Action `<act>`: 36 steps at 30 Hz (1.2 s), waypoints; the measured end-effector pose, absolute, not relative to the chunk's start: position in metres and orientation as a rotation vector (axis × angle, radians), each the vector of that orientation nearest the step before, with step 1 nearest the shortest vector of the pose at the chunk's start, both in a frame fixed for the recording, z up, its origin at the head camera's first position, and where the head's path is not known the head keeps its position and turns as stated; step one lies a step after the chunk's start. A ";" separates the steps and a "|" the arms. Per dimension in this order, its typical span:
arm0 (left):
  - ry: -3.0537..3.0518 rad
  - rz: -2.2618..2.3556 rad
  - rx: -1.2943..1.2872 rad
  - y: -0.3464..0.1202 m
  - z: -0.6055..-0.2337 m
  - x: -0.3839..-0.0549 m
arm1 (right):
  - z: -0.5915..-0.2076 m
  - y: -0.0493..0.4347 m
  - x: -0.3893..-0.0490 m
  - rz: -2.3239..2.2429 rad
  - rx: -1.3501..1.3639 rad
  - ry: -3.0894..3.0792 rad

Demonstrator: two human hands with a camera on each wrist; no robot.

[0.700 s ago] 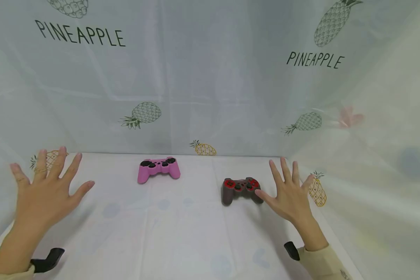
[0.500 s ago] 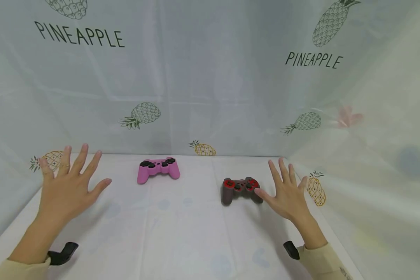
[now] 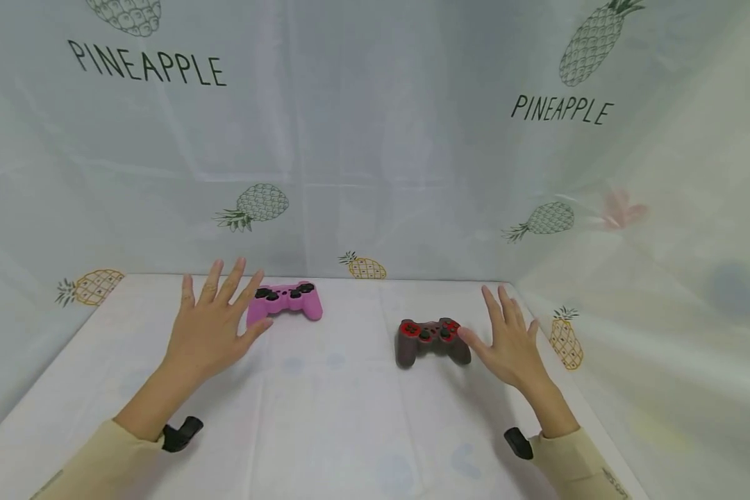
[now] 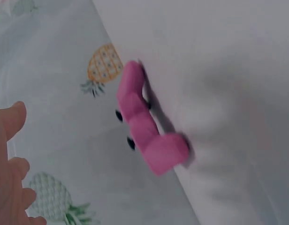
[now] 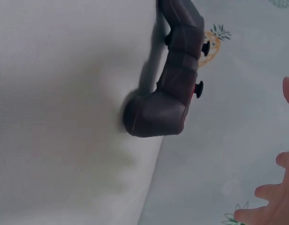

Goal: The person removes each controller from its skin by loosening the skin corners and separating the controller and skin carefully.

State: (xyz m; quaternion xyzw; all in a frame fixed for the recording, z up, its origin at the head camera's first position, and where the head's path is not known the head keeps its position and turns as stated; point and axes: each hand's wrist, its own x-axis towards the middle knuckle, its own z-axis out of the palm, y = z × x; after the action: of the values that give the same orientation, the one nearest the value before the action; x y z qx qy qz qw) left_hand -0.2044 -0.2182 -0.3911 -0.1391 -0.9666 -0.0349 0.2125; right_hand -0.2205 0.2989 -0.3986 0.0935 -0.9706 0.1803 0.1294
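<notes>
A pink game controller (image 3: 285,298) with black buttons lies near the table's back edge. My left hand (image 3: 209,333) hovers just left of it, fingers spread, partly covering its left grip in the head view. In the left wrist view the pink controller (image 4: 147,126) is seen end-on, apart from the fingers (image 4: 13,119). Further right lies a dark game controller (image 3: 434,333) with red button areas. Over its right side hangs my right hand (image 3: 512,351), fingers spread and holding nothing. The right wrist view shows the dark controller (image 5: 170,89) apart from that hand's fingers (image 5: 269,192).
A white cloth covers the table (image 3: 331,423). Behind it and at the right hangs a pale curtain (image 3: 375,139) printed with pineapples. Each wrist wears a black strap-like piece, the left one (image 3: 182,434) and the right one (image 3: 518,443).
My left hand has swept right across the table, from the far left to beside the pink controller. The right hand has barely shifted. Both controllers stay where they were.
</notes>
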 end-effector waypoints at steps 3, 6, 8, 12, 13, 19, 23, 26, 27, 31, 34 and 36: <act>-2.707 -0.163 -0.417 -0.200 -0.393 -0.209 | -0.400 0.298 -0.223 0.603 0.277 -2.815; -2.740 -0.231 -0.436 -0.183 -0.396 -0.214 | -0.400 0.297 -0.227 0.661 0.288 -2.810; -2.763 -0.275 -0.444 -0.172 -0.398 -0.217 | -0.399 0.297 -0.230 0.684 0.287 -2.812; -2.790 -0.378 -0.455 -0.147 -0.402 -0.223 | -0.400 0.299 -0.235 0.731 0.284 -2.816; -2.792 -0.398 -0.458 -0.141 -0.404 -0.225 | -0.401 0.300 -0.236 0.752 0.288 -2.817; -2.825 -0.559 -0.454 -0.108 -0.413 -0.232 | -0.406 0.302 -0.243 0.881 0.309 -2.806; -2.883 -0.745 -0.418 -0.087 -0.418 -0.233 | -0.409 0.302 -0.247 0.921 0.303 -2.812; -2.907 -0.917 -0.394 -0.072 -0.421 -0.233 | -0.412 0.302 -0.250 0.932 0.298 -2.822; -2.905 -0.978 -0.392 -0.068 -0.422 -0.233 | -0.413 0.303 -0.251 0.939 0.295 -2.826; -2.882 -1.168 -0.408 -0.051 -0.426 -0.234 | -0.416 0.304 -0.253 0.967 0.290 -2.846; -2.870 -1.251 -0.424 -0.039 -0.428 -0.235 | -0.418 0.305 -0.254 0.991 0.287 -2.864; -2.871 -1.289 -0.423 -0.031 -0.429 -0.235 | -0.418 0.305 -0.255 0.996 0.285 -2.879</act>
State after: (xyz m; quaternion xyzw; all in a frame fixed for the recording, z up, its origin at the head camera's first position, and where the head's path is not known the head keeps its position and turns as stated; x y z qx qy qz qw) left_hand -0.2351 -0.0313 -0.4291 -0.1331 -0.9041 -0.4058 -0.0166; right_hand -0.2549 0.3048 -0.4181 0.0930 -0.9401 0.3253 0.0407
